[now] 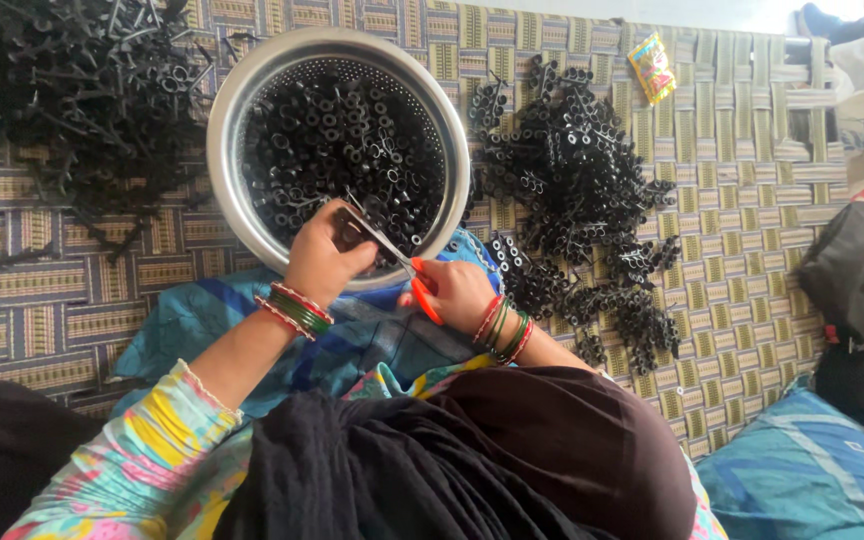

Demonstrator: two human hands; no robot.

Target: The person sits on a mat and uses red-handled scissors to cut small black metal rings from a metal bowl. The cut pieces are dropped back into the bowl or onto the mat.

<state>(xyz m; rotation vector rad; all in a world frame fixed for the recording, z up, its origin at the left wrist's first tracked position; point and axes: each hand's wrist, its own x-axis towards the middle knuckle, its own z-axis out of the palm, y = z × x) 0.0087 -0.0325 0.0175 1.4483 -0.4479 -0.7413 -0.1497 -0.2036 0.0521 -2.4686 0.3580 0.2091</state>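
My right hand (457, 292) grips red-handled scissors (414, 275), blades pointing up-left over the rim of a steel colander bowl (224, 150). My left hand (324, 258) pinches a small black plastic piece (350, 235) right at the blades. The bowl is full of short black plastic tubes (337, 145). Both wrists wear red and green bangles.
A heap of joined black plastic tube clusters (572, 190) lies right of the bowl on a woven mat (742, 200). A pile of black plastic stems (82, 90) sits at upper left. A small yellow packet (651, 66) lies at the top right. Dark bags (852, 270) stand at right.
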